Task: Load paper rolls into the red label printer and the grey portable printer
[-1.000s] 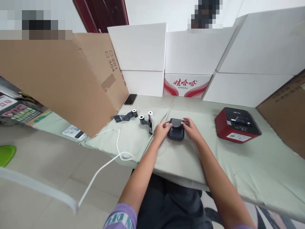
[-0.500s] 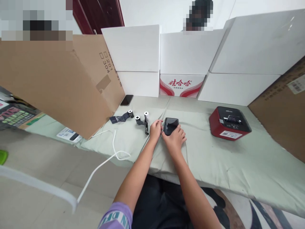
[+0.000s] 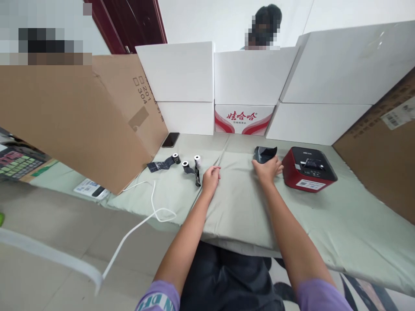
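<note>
My right hand (image 3: 268,168) grips a small dark box-shaped device (image 3: 259,154) with a curled black flap or strip at its top right, just left of a red and black machine (image 3: 309,168). My left hand (image 3: 211,178) rests on the cloth with its fingers loosely curled and no object visible in them. Close to its left lie small rolls: one with a dark printed strip unrolled (image 3: 162,165), another with a dark strip (image 3: 188,168), and a white roll (image 3: 197,160) touching or near that strip's end.
White boxes (image 3: 181,73) form a wall at the back; cardboard panels stand at left (image 3: 74,116) and right (image 3: 382,147). A phone (image 3: 170,140) lies by the left panel. A white cable (image 3: 152,194) hangs off the green cloth (image 3: 240,207). A person (image 3: 264,26) is behind the boxes.
My right hand has carried the dark device to the right, close to the red machine. My left hand has come away from it and stays near the rolls. The view has shifted slightly.
</note>
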Available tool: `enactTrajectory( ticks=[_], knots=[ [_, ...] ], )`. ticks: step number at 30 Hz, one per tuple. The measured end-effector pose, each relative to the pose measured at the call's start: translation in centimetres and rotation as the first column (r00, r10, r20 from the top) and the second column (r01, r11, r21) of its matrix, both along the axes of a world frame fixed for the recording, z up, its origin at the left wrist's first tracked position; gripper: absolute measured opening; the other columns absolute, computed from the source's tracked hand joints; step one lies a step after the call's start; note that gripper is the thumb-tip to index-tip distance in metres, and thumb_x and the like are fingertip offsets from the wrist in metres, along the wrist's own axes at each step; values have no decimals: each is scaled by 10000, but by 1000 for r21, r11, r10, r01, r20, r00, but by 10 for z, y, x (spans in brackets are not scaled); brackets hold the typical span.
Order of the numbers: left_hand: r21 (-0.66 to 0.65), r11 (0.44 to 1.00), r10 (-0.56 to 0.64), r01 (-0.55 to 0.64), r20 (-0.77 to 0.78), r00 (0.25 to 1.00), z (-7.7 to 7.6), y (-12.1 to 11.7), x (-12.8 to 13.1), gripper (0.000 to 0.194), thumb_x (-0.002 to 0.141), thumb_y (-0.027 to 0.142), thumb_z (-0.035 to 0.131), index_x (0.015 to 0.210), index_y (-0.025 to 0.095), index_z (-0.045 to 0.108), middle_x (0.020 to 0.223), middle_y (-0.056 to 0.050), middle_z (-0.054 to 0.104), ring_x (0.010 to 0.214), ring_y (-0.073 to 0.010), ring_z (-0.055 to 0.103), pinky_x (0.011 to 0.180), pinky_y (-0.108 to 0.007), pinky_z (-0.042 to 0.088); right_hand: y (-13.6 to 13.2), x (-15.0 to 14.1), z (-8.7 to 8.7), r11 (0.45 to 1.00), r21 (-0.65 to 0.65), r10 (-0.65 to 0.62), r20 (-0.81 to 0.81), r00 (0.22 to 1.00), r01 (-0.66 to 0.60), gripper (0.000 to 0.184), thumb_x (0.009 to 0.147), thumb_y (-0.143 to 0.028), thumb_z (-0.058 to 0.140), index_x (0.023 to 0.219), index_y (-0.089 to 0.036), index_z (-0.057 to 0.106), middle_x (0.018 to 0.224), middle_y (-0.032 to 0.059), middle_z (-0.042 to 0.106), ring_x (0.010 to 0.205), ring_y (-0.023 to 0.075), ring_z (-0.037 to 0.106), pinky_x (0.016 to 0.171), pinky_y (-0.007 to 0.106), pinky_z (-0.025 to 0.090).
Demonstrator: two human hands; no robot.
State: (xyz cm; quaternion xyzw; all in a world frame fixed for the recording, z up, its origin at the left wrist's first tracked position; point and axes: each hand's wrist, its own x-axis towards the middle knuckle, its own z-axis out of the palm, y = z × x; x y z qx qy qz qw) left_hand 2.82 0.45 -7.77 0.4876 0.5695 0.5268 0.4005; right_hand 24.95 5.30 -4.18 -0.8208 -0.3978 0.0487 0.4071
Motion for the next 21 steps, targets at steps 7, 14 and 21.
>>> enactTrajectory(
  ticks=[7,14,21],
  knots=[
    [-20,1000,10,-12,-72,997,3,-2,0,311,872,367,514,996,166,717,603,30,579,483,-98,477,488,-209,355,12,12,-21,998,4,-61,25,998,61,963,595,-388,812,1419,-76,426,1391,273,516,1273,451,457,1076,578,344],
    [-14,1000,-3,2,-76,997,6,-4,-1,298,868,360,516,982,173,718,631,25,588,503,-95,483,512,-207,371,16,18,-26,998,44,-48,58,997,46,897,644,-354,745,1420,-97,374,1413,268,472,1269,430,450,1069,578,336],
    [-2,1000,-6,6,-67,998,6,-5,0,297,866,358,509,976,170,712,637,26,578,493,-89,460,490,-202,343,15,18,-29,990,135,-38,71,997,28,874,669,-344,719,1439,-129,365,1441,236,449,1283,429,442,1076,595,332]
  ],
)
